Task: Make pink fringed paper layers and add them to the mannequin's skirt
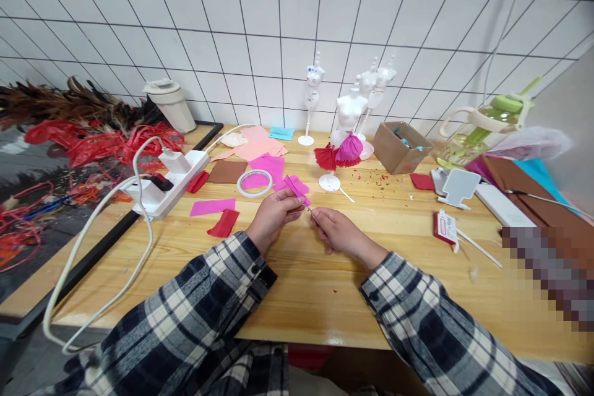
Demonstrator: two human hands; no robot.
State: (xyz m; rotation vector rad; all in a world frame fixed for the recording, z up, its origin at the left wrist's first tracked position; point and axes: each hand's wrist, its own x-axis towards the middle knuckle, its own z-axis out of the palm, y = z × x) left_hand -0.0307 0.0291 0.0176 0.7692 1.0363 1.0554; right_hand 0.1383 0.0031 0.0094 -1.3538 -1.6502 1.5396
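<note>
My left hand (279, 215) pinches a strip of magenta crepe paper (296, 189) above the wooden table. Close beside it, my right hand (338, 230) is closed, thumb against fingers, on a thin dark stick-like piece (308, 206) that reaches to the paper's lower end; its exact kind is too small to tell. Beyond my hands stands a small white mannequin (351, 110) dressed with a red ruffle (326, 158) and a magenta gathered piece (349, 147). A roll of tape (255, 184) lies left of my hands, partly over magenta paper.
Magenta (212, 206) and red paper pieces (223, 223) lie to the left, near a white power strip (174, 182) with looping cables. More mannequins (314, 96) stand at the back beside a cardboard box (403, 147). At right are a phone stand (459, 187) and a jug (482, 127).
</note>
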